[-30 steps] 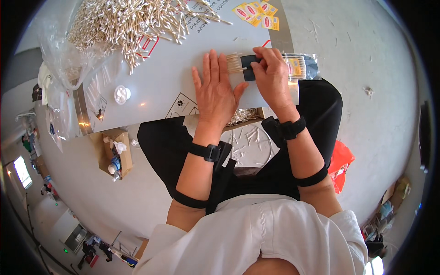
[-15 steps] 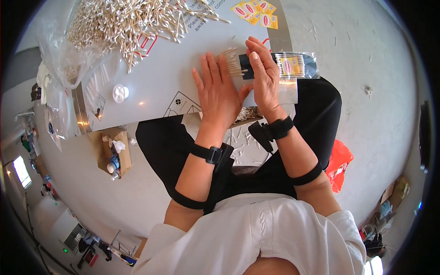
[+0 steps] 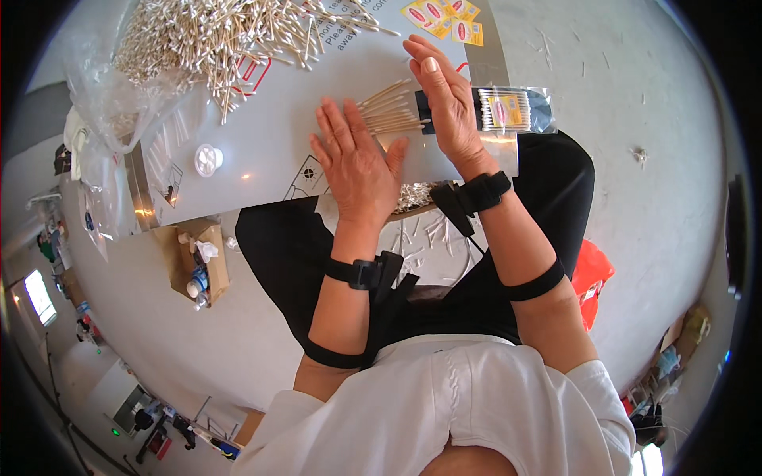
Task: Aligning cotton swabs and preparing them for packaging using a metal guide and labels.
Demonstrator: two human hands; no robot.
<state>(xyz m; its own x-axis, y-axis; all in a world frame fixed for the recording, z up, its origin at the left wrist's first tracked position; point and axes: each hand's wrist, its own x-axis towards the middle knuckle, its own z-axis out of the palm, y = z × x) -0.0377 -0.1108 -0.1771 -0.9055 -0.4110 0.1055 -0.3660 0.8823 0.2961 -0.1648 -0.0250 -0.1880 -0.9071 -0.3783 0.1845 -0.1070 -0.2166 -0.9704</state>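
A small bundle of cotton swabs (image 3: 390, 115) lies on the grey table (image 3: 278, 151) between my two hands. My left hand (image 3: 357, 163) lies flat with fingers apart, its edge against the near ends of the swabs. My right hand (image 3: 446, 103) stands on edge, fingers straight, pressing the far side of the bundle. A clear packet of swabs (image 3: 512, 109) lies just right of my right hand, partly over a dark object.
A big loose heap of cotton swabs (image 3: 214, 36) covers the table's far left. A white round lid (image 3: 207, 159) and clear plastic bags (image 3: 111, 119) sit at the left. Yellow-red labels (image 3: 440, 16) lie at the far edge. A cardboard box (image 3: 198, 258) stands on the floor.
My right hand has lifted off the packet and turned on edge. The swab bundle now shows between both hands, and my left hand has slid a little nearer.
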